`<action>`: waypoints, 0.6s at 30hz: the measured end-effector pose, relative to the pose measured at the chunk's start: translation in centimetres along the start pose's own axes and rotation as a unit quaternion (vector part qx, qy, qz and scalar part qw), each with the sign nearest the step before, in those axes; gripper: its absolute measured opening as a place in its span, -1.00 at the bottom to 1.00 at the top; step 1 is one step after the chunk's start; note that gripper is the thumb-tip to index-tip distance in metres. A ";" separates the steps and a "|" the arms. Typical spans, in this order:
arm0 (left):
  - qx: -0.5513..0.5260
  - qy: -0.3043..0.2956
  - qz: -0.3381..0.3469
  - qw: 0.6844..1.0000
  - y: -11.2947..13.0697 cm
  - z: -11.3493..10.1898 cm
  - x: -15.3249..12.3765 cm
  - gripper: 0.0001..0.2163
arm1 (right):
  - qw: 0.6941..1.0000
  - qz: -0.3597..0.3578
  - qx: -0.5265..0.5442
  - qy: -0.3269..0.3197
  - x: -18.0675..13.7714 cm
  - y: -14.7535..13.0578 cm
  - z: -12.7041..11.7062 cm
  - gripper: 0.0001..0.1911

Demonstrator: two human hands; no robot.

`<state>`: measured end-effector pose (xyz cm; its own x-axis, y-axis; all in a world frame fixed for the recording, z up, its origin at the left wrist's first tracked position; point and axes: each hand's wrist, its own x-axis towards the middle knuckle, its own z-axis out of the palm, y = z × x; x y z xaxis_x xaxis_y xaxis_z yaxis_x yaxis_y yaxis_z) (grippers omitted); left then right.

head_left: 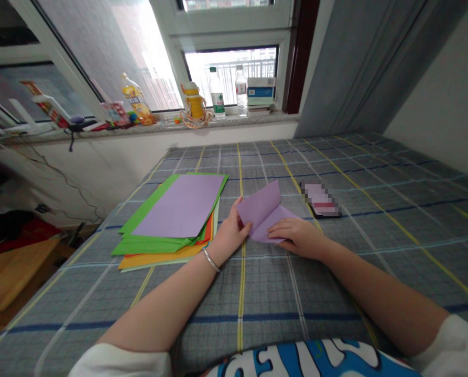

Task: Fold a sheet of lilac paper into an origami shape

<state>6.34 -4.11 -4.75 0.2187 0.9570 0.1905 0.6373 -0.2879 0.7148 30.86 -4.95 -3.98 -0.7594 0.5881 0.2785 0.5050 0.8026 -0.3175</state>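
Note:
A sheet of purple paper (260,205), folded along a crease with one flap standing up, is between my hands just above the grey checked cloth. My left hand (234,225) pinches its left edge, thumb in front and fingers behind. On the right, my right hand (296,235) grips the lower right part of the paper, fingers on top and the thumb below. To the left of my left hand lies a stack of coloured paper, with a flat purple sheet (182,204) on top and green sheets (151,245), orange and yellow ones beneath.
A phone (320,200) with a blurred screen lies right of my hands on the checked cloth (379,209). Along the windowsill (234,121) stand a yellow cup (194,102), several bottles and a box (260,91). A wooden surface (17,272) is low at the left.

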 end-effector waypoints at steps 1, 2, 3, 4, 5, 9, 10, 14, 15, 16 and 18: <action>0.032 -0.004 -0.001 0.999 0.2 -0.2 -0.1 -0.34 | 1.000 0.013 0.019 0.009 0.0 0.1 0.0 -0.74; 0.057 -0.008 0.000 0.998 0.3 -0.4 -0.1 -0.38 | 0.999 0.029 0.033 0.018 0.1 0.2 0.0 -0.76; 0.074 -0.014 0.006 0.997 0.3 -0.5 -0.1 -0.44 | 0.998 0.050 0.039 0.026 0.1 0.2 0.1 -0.76; 0.086 -0.022 0.014 0.996 0.4 -0.5 -0.1 -0.50 | 0.996 0.073 0.037 0.033 0.2 0.3 0.2 -0.76; 0.093 -0.031 0.022 0.995 0.3 -0.6 0.0 -0.56 | 0.994 0.097 0.029 0.039 0.2 0.4 0.3 -0.74; 0.110 -0.073 0.057 0.990 0.2 -0.6 0.4 -0.75 | 0.983 0.178 -0.008 0.054 0.6 0.6 0.8 -0.65; 0.112 -0.079 0.064 0.988 0.2 -0.6 0.4 -0.76 | 0.979 0.194 -0.011 0.057 0.7 0.7 0.9 -0.64; 0.119 -0.088 0.085 0.985 0.2 -0.7 0.5 -0.78 | 0.967 0.243 -0.021 0.073 1.2 0.9 1.1 -0.64; 0.120 -0.090 0.088 0.985 0.2 -0.8 0.5 -0.79 | 0.965 0.251 -0.023 0.076 1.3 0.9 1.2 -0.65; 0.120 -0.094 0.089 0.984 0.2 -0.8 0.5 -0.79 | 0.964 0.254 -0.025 0.080 1.4 1.0 1.2 -0.66; 0.120 -0.098 0.089 0.984 0.3 -0.9 0.4 -0.81 | 0.965 0.243 -0.028 0.088 1.5 1.0 1.3 -0.69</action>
<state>5.97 -3.72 -3.91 0.4661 0.8725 0.1470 0.7273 -0.4724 0.4978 29.69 -3.37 -5.06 -0.3473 0.9010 0.2599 0.8098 0.4279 -0.4014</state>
